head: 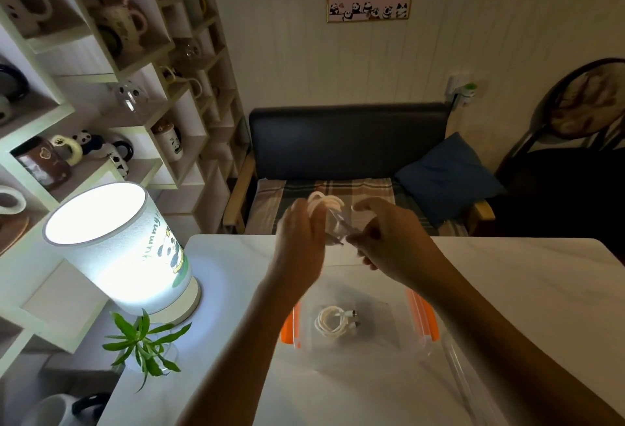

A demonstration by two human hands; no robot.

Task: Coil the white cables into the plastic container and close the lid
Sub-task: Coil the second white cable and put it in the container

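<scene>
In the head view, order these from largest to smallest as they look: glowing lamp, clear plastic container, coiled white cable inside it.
1. Glowing cylindrical lamp
2. Clear plastic container, partly hidden by arms
3. Coiled white cable

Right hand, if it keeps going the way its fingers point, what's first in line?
The right hand points leftward at the white cable loops held in the left hand, so probably the cable, then the left hand. Depth is unclear.

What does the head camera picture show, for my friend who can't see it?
Two hands, left hand and right hand, hold a looped white cable above a clear plastic container with orange clips, where another coiled cable already lies. A glowing panda lamp stands nearby.
</scene>
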